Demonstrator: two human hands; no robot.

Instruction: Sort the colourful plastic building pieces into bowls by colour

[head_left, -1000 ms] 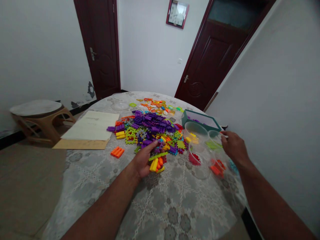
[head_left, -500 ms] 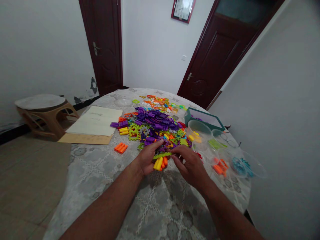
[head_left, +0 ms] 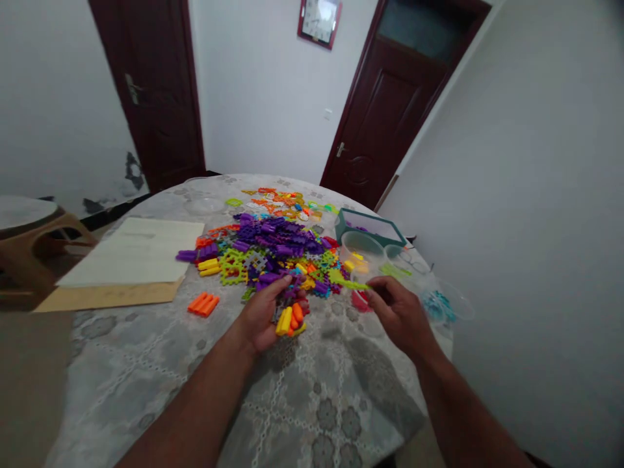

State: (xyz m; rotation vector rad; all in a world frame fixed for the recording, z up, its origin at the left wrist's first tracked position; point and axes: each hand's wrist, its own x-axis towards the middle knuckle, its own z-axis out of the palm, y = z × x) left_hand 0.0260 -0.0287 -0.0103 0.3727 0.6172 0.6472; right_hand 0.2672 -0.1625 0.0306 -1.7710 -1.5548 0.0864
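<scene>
Our left hand [head_left: 263,317] cups yellow and orange pieces [head_left: 287,320], a mostly purple pile [head_left: 280,237] just beyond it; our right hand [head_left: 373,289] pinches a lime-green strip [head_left: 351,284] — apparently we are sorting by colour. Next, we judge, calls for carrying it to the lime pieces [head_left: 394,270] in a clear tub [head_left: 392,256] beyond our right hand.

Dim, greyish light (slightly blurry)

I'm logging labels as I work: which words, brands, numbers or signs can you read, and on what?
No text is legible.
Pale paper: a faint line of marks, too blurred to read.
Wall clock: dial marks, too blurred to read.
Plastic pieces: none I can make out.
</scene>
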